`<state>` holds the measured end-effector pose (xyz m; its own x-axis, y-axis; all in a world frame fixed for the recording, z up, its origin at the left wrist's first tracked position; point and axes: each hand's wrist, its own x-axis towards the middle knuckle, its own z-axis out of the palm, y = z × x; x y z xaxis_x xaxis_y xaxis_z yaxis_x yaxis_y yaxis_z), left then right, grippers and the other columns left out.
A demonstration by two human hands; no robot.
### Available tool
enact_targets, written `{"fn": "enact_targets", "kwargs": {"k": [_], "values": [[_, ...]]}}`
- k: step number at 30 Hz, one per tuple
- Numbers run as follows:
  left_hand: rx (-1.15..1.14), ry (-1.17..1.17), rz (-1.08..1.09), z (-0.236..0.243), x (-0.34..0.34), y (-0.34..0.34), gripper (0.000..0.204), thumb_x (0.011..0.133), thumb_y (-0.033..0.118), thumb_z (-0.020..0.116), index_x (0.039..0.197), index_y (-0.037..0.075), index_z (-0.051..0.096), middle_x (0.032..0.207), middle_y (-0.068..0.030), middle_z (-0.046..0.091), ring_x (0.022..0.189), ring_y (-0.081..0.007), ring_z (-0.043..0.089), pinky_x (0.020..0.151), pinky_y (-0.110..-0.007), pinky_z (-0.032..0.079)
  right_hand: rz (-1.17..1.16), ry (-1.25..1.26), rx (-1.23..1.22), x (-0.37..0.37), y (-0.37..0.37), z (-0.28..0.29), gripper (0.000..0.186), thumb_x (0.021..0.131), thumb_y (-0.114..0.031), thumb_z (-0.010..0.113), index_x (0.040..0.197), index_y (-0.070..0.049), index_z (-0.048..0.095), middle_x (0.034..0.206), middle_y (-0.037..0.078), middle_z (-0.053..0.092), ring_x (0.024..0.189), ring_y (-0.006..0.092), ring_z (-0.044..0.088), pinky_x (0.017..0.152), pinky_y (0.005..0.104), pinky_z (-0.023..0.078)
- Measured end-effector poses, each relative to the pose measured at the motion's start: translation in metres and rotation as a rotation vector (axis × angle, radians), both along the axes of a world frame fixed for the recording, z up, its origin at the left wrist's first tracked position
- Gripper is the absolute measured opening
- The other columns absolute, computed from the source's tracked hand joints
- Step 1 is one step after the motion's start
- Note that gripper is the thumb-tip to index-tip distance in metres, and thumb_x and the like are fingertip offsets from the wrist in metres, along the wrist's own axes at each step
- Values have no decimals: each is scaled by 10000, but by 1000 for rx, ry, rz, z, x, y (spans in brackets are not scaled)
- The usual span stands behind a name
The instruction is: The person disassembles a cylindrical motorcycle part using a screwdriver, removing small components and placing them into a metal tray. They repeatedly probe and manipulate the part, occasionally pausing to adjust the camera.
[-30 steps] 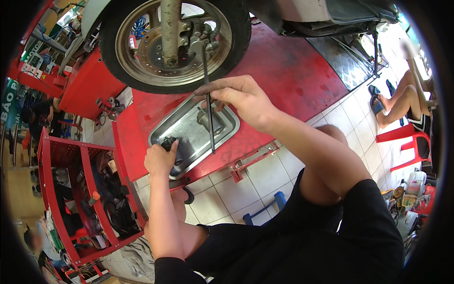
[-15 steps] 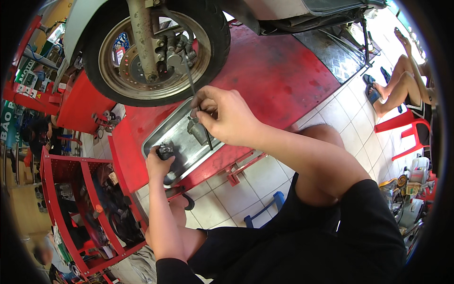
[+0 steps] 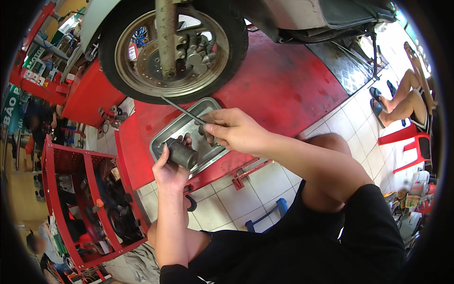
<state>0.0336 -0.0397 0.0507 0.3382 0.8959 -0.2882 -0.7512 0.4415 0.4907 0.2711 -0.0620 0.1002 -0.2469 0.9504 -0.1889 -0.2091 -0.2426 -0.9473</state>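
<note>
My left hand [image 3: 171, 174] is closed around a dark grey cylindrical metal part [image 3: 183, 155], lifted over the near left of a shiny metal tray [image 3: 161, 135]. The cylinder lies tilted, one rounded end toward the right. Pinched in the fingers of my right hand [image 3: 231, 128] is a thin dark metal rod [image 3: 182, 110], which slants up and left over the tray. Beneath those fingers another small metal part [image 3: 206, 135] shows, partly hidden; I cannot tell whether it touches the hand.
The tray rests on a red lift platform [image 3: 283, 75], just below a motorbike's front wheel [image 3: 172, 52]. A red shelf rack [image 3: 90, 189] stands at the left. On the tiled floor are a blue stool [image 3: 267, 213] and a red plastic chair [image 3: 406, 144], where another person sits.
My left hand has raised the cylinder off the tray and turned it. The rod in my right hand has swung from steep to slanting left. The whole view has shifted slightly.
</note>
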Motion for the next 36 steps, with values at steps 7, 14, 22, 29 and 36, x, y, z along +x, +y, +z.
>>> {"fn": "enact_targets", "kwargs": {"k": [7, 14, 22, 29, 36], "values": [[54, 63, 104, 15, -9, 2, 573, 945, 416, 616, 1245, -63, 520, 1237, -230, 575, 1078, -324, 607, 921, -414, 528, 112, -129, 25, -23, -9, -30, 381, 1038, -361, 509, 1005, -2, 633, 728, -26, 517, 601, 54, 435, 482, 229, 340], [100, 55, 177, 27, -7, -6, 509, 911, 406, 670, 1175, -15, 559, 1029, -145, 599, 1138, -346, 581, 1020, -404, 486, 234, -247, -244, -16, -10, -21, 424, 1036, -404, 492, 917, -10, 594, 694, -10, 485, 612, 93, 440, 562, 260, 383], [-22, -86, 309, 33, -17, 4, 415, 915, 361, 663, 1013, -32, 577, 958, -160, 595, 1150, -335, 578, 1020, -408, 505, 393, -321, -16, -35, -41, -11, 401, 1070, -313, 398, 1032, 10, 631, 657, 32, 497, 595, 114, 462, 573, 306, 428], [-64, 17, 317, 28, -17, 3, 365, 884, 324, 674, 978, -19, 591, 949, -167, 619, 964, -288, 630, 894, -353, 548, 386, -441, 35, -38, -40, -7, 416, 1066, -320, 402, 995, 22, 629, 682, 68, 547, 620, 171, 528, 611, 357, 455], [-90, 81, 303, 24, -12, 3, 346, 882, 332, 678, 991, 13, 602, 945, -161, 643, 939, -274, 631, 865, -341, 545, 368, -495, 38, -37, -40, -11, 407, 1061, -320, 413, 973, 22, 614, 695, 102, 562, 636, 223, 557, 636, 388, 460]]}}
